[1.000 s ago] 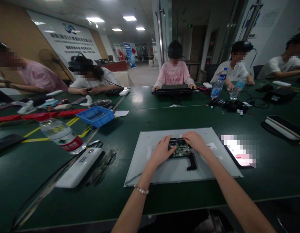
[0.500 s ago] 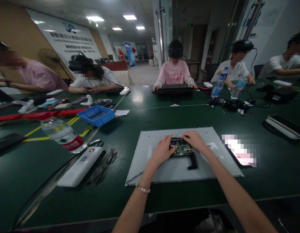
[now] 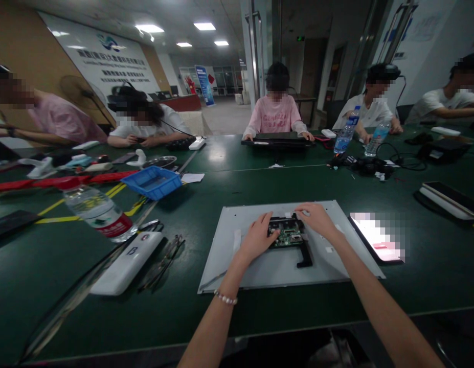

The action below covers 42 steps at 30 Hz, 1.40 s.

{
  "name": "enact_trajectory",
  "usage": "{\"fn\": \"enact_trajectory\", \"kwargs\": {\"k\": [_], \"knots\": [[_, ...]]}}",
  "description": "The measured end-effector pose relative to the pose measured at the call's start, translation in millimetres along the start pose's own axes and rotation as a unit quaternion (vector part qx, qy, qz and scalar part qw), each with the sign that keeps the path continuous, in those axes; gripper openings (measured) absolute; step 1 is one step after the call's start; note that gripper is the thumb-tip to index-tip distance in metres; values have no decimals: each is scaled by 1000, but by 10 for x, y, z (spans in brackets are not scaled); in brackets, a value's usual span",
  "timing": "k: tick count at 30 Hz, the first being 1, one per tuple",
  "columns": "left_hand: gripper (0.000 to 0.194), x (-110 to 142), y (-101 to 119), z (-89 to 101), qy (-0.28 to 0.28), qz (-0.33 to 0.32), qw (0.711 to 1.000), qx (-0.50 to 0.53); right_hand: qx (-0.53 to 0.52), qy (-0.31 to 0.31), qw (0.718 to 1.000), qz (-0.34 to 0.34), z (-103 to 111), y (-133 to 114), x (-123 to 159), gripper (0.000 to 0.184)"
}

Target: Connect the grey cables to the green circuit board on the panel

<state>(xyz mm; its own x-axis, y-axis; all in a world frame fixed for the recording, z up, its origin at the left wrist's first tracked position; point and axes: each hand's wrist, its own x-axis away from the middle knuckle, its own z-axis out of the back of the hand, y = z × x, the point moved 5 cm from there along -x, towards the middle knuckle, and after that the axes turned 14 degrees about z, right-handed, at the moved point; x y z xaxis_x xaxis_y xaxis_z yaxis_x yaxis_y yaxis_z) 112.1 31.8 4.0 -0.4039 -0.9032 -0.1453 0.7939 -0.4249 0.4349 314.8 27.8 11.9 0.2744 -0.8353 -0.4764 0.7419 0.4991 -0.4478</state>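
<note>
A grey metal panel [image 3: 260,266] lies flat on the green table in front of me. A small green circuit board [image 3: 288,236] sits on its middle, with a black bracket [image 3: 306,255] running toward me from it. My left hand [image 3: 257,239] rests on the board's left edge, fingers curled against it. My right hand [image 3: 317,221] lies at the board's upper right corner, fingers bent down onto the panel there; what they pinch, if anything, is hidden.
A lit phone [image 3: 377,237] lies right of the panel. A water bottle [image 3: 96,210], a white device [image 3: 125,263], glasses [image 3: 162,263] and a blue tray [image 3: 152,182] sit to the left. Several people work across the table.
My right hand has slid a little to the right and away, from over the board's top edge to its upper right corner. My left hand has stayed put.
</note>
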Motion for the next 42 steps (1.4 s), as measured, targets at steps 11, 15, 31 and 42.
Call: {"fn": "enact_trajectory", "kwargs": {"k": [11,15,31,42], "knots": [[52,-1,15,-4,-6,2,1000,13,-133,-97,983,-81,-14,6,599,23],[54,-16,-6,-20,-10,4,1000,23,-119,-90,986,-71,-77,23,588,19],[56,-23,-18,-29,-21,3,999,39,-218,-64,967,-114,-87,74,629,18],[31,285,859,-36,-8,-190,979,-79,-187,-39,976,-107,-126,104,653,20]]}}
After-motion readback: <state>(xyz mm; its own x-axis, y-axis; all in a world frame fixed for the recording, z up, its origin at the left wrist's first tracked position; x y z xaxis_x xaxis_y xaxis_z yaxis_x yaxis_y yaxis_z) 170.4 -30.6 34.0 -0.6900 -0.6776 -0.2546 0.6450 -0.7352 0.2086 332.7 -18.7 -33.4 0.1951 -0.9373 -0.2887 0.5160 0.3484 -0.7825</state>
